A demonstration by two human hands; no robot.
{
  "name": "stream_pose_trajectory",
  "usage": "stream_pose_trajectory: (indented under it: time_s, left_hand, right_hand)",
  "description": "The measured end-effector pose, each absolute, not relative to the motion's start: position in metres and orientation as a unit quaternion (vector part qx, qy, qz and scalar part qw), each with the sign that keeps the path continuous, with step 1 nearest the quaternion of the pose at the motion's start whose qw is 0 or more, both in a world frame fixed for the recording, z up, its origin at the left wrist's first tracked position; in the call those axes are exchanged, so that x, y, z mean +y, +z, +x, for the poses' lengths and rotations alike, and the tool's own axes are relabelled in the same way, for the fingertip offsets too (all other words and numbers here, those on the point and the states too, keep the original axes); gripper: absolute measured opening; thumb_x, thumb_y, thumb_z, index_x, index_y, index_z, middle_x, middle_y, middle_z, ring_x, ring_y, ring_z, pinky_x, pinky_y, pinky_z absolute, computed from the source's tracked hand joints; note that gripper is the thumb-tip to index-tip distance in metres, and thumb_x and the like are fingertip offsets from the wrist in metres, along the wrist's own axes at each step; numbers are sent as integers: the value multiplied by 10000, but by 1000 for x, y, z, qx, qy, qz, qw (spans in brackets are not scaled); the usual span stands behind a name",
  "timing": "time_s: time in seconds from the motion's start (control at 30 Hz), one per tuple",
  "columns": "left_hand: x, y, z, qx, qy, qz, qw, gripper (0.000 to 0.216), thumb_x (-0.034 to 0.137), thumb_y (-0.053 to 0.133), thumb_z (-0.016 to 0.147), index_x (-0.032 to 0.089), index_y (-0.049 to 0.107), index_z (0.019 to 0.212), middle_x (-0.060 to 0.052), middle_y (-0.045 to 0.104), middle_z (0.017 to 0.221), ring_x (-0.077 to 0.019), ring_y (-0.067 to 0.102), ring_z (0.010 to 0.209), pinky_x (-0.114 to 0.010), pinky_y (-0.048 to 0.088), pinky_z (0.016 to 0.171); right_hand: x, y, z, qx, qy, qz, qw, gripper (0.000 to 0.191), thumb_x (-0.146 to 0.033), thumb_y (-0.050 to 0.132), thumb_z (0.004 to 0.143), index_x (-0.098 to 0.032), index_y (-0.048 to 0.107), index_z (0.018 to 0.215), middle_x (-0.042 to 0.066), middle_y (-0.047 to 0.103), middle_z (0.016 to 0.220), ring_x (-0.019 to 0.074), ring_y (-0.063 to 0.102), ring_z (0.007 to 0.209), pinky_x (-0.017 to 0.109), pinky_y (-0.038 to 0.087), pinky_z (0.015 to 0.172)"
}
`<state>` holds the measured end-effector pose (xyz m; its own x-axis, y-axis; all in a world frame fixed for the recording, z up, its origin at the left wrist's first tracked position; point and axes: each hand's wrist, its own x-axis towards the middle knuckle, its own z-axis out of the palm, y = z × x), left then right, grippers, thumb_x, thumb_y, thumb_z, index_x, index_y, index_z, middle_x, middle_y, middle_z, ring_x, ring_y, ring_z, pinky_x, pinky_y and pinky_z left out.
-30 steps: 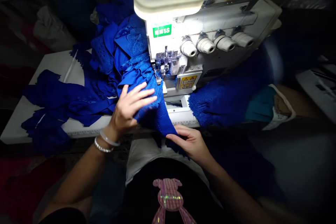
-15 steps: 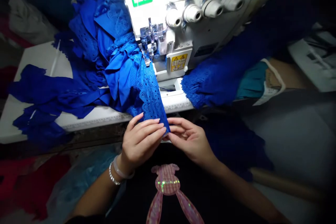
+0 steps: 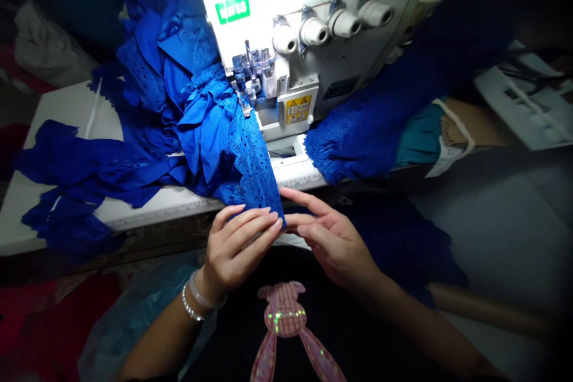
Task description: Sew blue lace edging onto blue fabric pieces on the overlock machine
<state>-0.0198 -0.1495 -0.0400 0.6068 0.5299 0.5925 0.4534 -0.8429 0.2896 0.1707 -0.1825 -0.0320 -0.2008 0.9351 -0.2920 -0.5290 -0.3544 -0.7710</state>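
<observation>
Blue lace fabric (image 3: pixel 257 173) runs from under the presser foot (image 3: pixel 246 108) of a white sewing machine (image 3: pixel 313 71) down over the table's front edge. At its near end, my left hand (image 3: pixel 239 245) is closed on the fabric, fingers lying on top and the thumb hidden beneath. My right hand (image 3: pixel 340 242) is just to the right, its fingertips at the fabric's right edge. Its index finger is stretched out and its thumb stands apart from the cloth, so the hand looks open. More of the blue cloth lies bunched left of the needle area.
Gathered blue fabric (image 3: pixel 353 137) lies right of the machine, beside a teal piece (image 3: pixel 418 140) with a white strap. Blue scraps (image 3: pixel 98 161) spread over the white table (image 3: pixel 22 215) at left. Red cloth (image 3: pixel 85 316) and clear plastic (image 3: pixel 134 310) lie low on the left.
My right thumb has drawn back from the fabric's edge and the fingers have spread apart. My left hand keeps its hold. The whole view has shifted slightly.
</observation>
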Motion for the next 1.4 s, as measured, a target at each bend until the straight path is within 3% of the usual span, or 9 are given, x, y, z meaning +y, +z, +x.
stream_pose_trajectory:
  time_s: [0.13, 0.23, 0.43, 0.53, 0.7, 0.87, 1.1, 1.27, 1.4]
  left_hand:
    - [-145, -39, -22, 278, 353, 893, 35, 332, 122, 678, 856, 209, 653, 1176, -35, 751, 1066, -185, 682, 1033, -376, 436, 969]
    - [-145, -34, -24, 271, 361, 892, 34, 291, 100, 606, 899, 193, 663, 1170, -43, 751, 1050, -188, 668, 1026, -376, 439, 935]
    - [-143, -28, -21, 234, 426, 874, 25, 147, 177, 699, 847, 206, 665, 987, -10, 673, 884, -157, 638, 926, -350, 514, 894]
    - [-122, -33, -15, 208, 447, 869, 51, 189, 304, 657, 882, 187, 570, 1002, -58, 650, 975, -200, 650, 1040, -432, 532, 964]
    - [-60, -31, -10, 307, 423, 853, -2, 263, 106, 473, 946, 150, 541, 1196, -110, 674, 1073, -204, 627, 1128, -499, 436, 1068]
    - [-37, -21, -17, 306, 376, 871, -80, 252, 133, 495, 951, 198, 673, 1118, -63, 697, 959, -195, 649, 1041, -457, 455, 1016]
    - [-41, -15, -22, 243, 292, 921, -81, 307, 109, 421, 973, 127, 612, 1212, -113, 703, 1175, -223, 601, 1198, -435, 401, 1037]
    - [-21, -6, -26, 243, 269, 927, -98, 304, 116, 435, 972, 142, 605, 1223, -106, 695, 1193, -227, 599, 1194, -450, 379, 1051]
    - [-9, 3, -32, 237, 231, 939, -90, 325, 119, 435, 962, 170, 596, 1240, -91, 683, 1208, -237, 570, 1225, -480, 346, 1084]
  right_hand:
    - [-181, -26, 171, -279, 730, -394, 484, 646, -63, 515, 750, -256, 526, 1367, 31, 764, 1024, 183, 725, 894, 359, 562, 870]
    - [-178, -23, 171, -380, 684, -413, 466, 556, -76, 538, 798, -266, 581, 1318, 34, 745, 1097, 177, 729, 905, 303, 583, 808]
    - [-167, -34, 172, -718, 336, -346, 502, 348, -69, 555, 878, -229, 673, 1163, 60, 750, 1070, 193, 694, 1030, 336, 556, 920]
    - [-162, -37, 166, -753, 271, -321, 507, 344, -89, 558, 900, -246, 641, 1195, 57, 750, 1057, 191, 693, 1018, 350, 556, 916]
    - [-162, -31, 154, -762, 254, -279, 527, 497, -73, 534, 906, -246, 512, 1372, 66, 762, 1002, 202, 709, 972, 346, 585, 867]
    - [-164, -35, 163, -800, 247, -265, 479, 722, -344, 719, 838, -201, 387, 1464, 101, 764, 953, 252, 725, 918, 378, 601, 857]
    - [-160, -42, 173, -812, 260, -268, 448, 932, -316, 816, 747, -223, 298, 1517, 109, 764, 993, 286, 731, 914, 409, 618, 824]
    - [-139, -48, 165, -769, 263, -290, 506, 543, -143, 581, 914, -264, 459, 1428, 78, 758, 1026, 231, 702, 1020, 386, 585, 909]
    - [-111, -49, 159, -743, 201, -295, 566, 475, -16, 541, 885, -224, 570, 1311, 74, 760, 989, 191, 701, 1013, 352, 588, 905]
